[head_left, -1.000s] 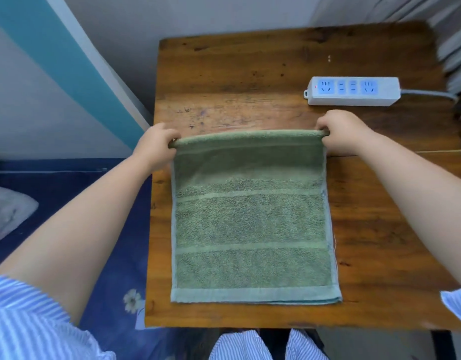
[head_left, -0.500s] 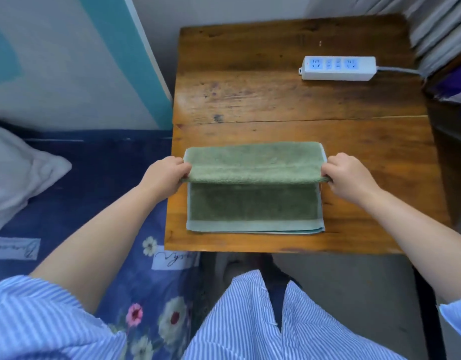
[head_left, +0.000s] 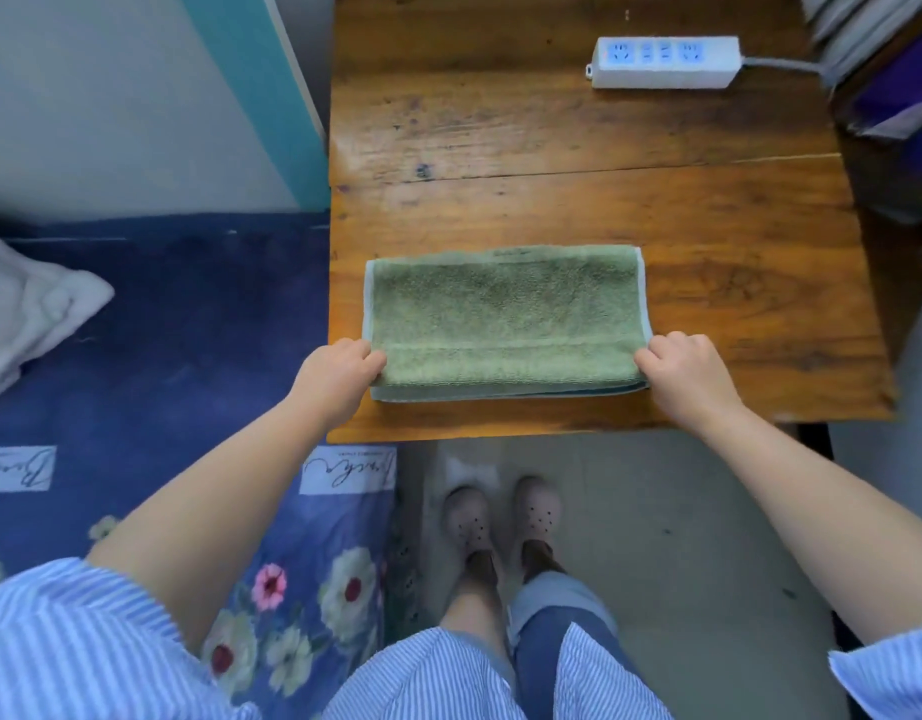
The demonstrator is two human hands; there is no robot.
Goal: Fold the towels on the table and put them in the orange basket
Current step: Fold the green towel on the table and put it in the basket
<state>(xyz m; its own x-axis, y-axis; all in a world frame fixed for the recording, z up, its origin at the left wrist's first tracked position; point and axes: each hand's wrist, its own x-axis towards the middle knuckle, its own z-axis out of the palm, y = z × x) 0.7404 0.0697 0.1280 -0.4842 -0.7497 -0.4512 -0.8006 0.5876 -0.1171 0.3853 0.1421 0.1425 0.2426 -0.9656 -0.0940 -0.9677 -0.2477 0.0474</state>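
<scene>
A green towel (head_left: 503, 317) lies folded into a wide strip on the near part of the wooden table (head_left: 578, 163). My left hand (head_left: 337, 376) pinches its near left corner, and my right hand (head_left: 682, 368) pinches its near right corner, both at the towel's front edge. The top layer reaches almost down to the lower layer's pale hem. No orange basket is in view.
A white power strip (head_left: 664, 62) with its grey cable lies at the table's far right. A blue floral bed (head_left: 152, 407) with a white pillow (head_left: 28, 309) stands to the left of the table. My feet (head_left: 500, 517) stand on the grey floor below the table's front edge.
Both hands have drawn the towel's far edge toward me and laid it down onto the near edge, halving the towel. The camera has tilted down, so the floor and my feet now show.
</scene>
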